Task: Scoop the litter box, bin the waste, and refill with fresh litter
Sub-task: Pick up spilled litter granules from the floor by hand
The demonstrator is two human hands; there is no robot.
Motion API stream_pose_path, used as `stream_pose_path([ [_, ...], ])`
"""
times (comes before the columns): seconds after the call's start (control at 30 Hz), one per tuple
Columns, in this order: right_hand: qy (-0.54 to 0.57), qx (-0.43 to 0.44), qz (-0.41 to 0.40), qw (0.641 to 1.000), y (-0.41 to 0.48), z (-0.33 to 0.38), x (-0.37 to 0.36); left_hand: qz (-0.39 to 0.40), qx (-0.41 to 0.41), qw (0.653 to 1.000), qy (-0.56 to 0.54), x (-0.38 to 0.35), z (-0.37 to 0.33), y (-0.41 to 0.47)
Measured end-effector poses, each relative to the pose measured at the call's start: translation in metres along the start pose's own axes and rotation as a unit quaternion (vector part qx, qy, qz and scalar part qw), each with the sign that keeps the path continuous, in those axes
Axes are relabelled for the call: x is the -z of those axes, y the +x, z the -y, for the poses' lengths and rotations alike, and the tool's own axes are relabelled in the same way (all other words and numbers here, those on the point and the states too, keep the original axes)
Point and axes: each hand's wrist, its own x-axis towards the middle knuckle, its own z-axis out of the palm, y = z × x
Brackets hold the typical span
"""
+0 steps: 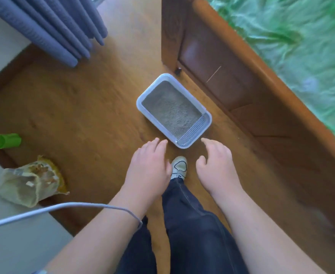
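The litter box (173, 110) sits on the floor (83, 107) beside the bed frame (232, 76); left hand (149, 165) and right hand (217, 165) hover near it, fingers relaxed, empty; rigid plastic, probably heavy with litter, best gripped by opposite rims.

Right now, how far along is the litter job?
No step visibly done: the litter box holds level grey litter. In hand: nothing; left hand and right hand are open, just short of its near rim. Left: scooping, binning, refilling.
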Motion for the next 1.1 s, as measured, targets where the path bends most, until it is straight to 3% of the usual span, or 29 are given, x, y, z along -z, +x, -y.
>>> stream_pose_path([
  [0.3,0.098,-0.122,-0.040,0.987,-0.058,-0.072,-0.031,0.040,-0.083,0.995,0.041,-0.054,-0.038,-0.003],
  [0.57,0.145,-0.169,-0.065,0.973,-0.076,-0.143,-0.066,0.064,-0.148,0.982,0.100,-0.121,-0.054,0.000],
  [0.73,0.159,-0.188,-0.072,0.966,-0.029,-0.227,-0.106,0.056,-0.173,0.974,0.136,-0.190,-0.075,0.044],
  [1.1,0.131,-0.159,-0.135,0.969,0.171,-0.444,-0.239,-0.001,-0.295,0.932,0.210,-0.417,-0.126,0.239],
])
